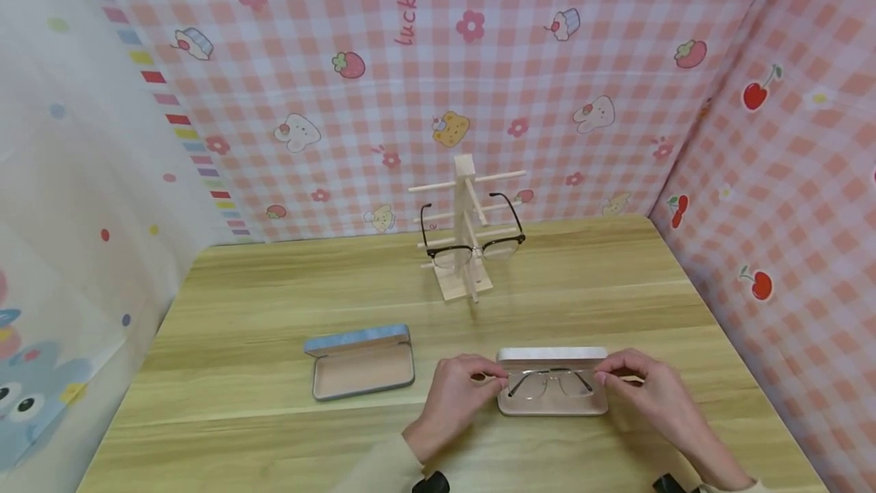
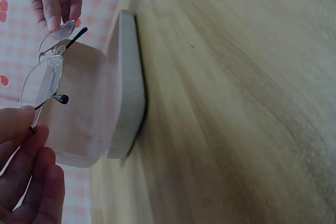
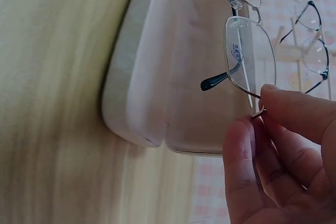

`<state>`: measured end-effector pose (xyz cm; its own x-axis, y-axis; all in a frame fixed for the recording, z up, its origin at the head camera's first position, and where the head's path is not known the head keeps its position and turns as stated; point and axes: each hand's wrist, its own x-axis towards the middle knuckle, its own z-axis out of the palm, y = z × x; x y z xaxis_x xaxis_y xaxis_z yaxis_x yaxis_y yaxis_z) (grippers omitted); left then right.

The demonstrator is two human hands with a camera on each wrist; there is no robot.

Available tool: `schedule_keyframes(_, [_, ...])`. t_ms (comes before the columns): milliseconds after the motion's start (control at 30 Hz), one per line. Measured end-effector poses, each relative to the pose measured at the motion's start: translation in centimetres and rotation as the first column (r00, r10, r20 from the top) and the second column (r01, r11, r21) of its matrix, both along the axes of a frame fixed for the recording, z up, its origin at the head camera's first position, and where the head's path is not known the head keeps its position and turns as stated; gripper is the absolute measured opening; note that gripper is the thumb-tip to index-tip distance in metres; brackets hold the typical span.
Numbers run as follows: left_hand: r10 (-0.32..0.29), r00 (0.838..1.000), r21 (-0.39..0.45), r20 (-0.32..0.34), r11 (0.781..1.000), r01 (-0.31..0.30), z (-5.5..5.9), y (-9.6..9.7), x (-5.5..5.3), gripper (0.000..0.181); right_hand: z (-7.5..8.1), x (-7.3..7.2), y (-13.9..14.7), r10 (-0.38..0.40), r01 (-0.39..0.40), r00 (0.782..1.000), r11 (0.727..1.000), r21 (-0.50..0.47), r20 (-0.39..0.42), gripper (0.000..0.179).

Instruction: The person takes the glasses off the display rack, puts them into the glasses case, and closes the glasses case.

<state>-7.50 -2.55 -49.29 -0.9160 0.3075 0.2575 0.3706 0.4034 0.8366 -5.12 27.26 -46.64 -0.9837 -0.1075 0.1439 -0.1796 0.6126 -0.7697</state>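
Wire-rimmed glasses (image 1: 550, 379) stretch between left fingers (image 2: 31, 149) and right fingers (image 3: 240, 148), each set pinched closed on one end.

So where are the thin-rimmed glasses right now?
In the head view, the thin-rimmed glasses are right of centre, low down, held by the left hand and right hand over the open white case.

A pink-and-white checked cloth (image 1: 404, 97) with strawberries and flowers hangs behind a yellowish wood-grain table (image 1: 239, 291). A pink checked sheet (image 1: 773, 173) with red cherries lines the right, a white cartoon-printed sheet (image 1: 89, 151) the left.
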Motion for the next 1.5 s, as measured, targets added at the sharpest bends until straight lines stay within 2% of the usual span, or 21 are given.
schedule_keyframes(333, [-0.012, 1.000, -0.081, 0.013, 0.997, 0.013, -1.0, 0.2, -0.6, 0.005, -1.2, 0.2, -0.1, -0.031, 0.032, 0.999, 0.999, 0.018, -0.041, 0.014])
schedule_keyframes(600, [-0.025, 0.999, -0.117, 0.031, 0.993, 0.029, -1.6, 0.3, -1.1, 0.004, -1.5, 0.1, -0.3, -0.072, 0.068, 0.995, 0.996, 0.061, 0.066, 0.010])
schedule_keyframes(800, [-0.032, 0.999, -0.162, 0.044, 0.986, 0.039, -2.0, 0.5, -1.5, 0.004, -1.9, -0.1, -0.2, -0.071, 0.062, 0.994, 0.993, 0.098, 0.083, 0.009])
schedule_keyframes(1100, [-0.040, 0.999, -0.246, 0.001, 0.969, 0.039, -2.1, 0.6, -1.6, 0.003, -2.4, -0.2, -0.1, -0.070, 0.058, 0.989, 0.993, 0.101, 0.127, 0.006])
schedule_keyframes(1500, [-0.035, 0.999, -0.298, -0.025, 0.954, 0.026, -2.5, 0.4, -1.5, 0.003, -3.0, -0.4, -0.1, -0.054, 0.041, 0.991, 0.993, 0.111, 0.121, 0.010])
